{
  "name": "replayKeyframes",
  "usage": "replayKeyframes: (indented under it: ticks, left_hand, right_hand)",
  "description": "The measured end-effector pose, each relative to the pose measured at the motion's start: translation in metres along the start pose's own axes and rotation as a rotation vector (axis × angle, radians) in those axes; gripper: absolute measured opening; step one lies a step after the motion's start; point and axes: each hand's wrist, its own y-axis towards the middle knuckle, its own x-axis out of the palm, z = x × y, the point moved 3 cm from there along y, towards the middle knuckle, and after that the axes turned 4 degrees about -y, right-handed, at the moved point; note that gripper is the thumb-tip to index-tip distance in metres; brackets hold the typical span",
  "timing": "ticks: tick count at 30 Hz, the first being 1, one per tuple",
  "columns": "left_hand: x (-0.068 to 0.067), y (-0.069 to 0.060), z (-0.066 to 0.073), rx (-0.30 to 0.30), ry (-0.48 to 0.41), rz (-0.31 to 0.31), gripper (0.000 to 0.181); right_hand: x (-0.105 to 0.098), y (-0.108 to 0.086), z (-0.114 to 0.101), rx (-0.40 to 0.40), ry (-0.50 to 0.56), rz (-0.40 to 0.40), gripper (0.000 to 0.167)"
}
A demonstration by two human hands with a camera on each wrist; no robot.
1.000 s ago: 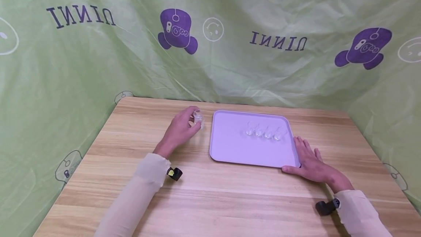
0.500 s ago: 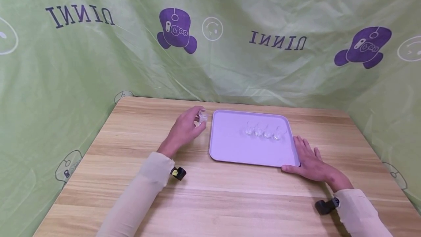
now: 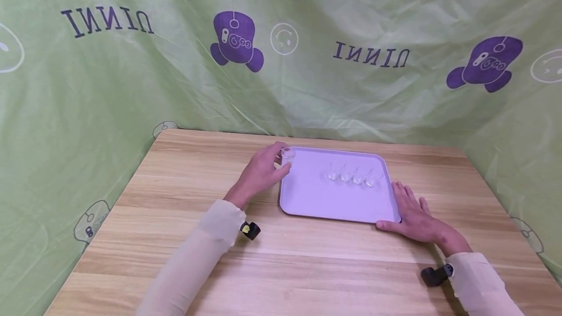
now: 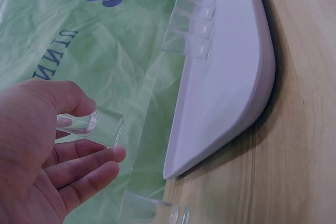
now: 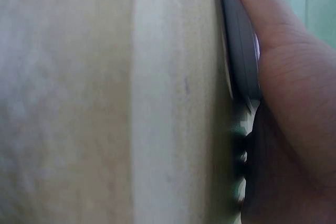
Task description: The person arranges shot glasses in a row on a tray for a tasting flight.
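Observation:
My left hand holds a small clear glass between thumb and fingers, over the left rim of a light purple tray. A second clear glass shows below that hand in the left wrist view; the head view does not show it. Several like glasses stand in a row on the tray's right half. At the tray's front right corner, my right hand rests against it, with the fingers straight along the right side and the thumb at the front edge.
The tray lies on a wood-grain table toward its back edge. A green printed cloth hangs behind the table and along its sides. Each wrist wears a small black camera.
My left hand has moved to the right with the glass, from the table beside the tray to above its left rim. The right hand, the tray and the row of glasses have stayed put.

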Motion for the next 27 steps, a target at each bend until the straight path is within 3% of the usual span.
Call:
replayKeyframes:
  ticks: [8,14,27]
  left_hand:
    - [0.029,0.009,-0.001,-0.029,0.052,-0.082,0.043]
    - [0.049,0.017,-0.003,-0.059,0.043,-0.127,0.040]
    - [0.070,0.029,-0.002,-0.075,0.102,-0.212,0.038]
  right_hand:
    - [0.001,-0.001,0.001,-0.004,-0.003,-0.002,0.122]
    - [0.002,0.001,0.001,-0.002,0.006,-0.008,0.122]
    - [-0.001,0.001,-0.001,0.006,0.007,-0.009,0.123]
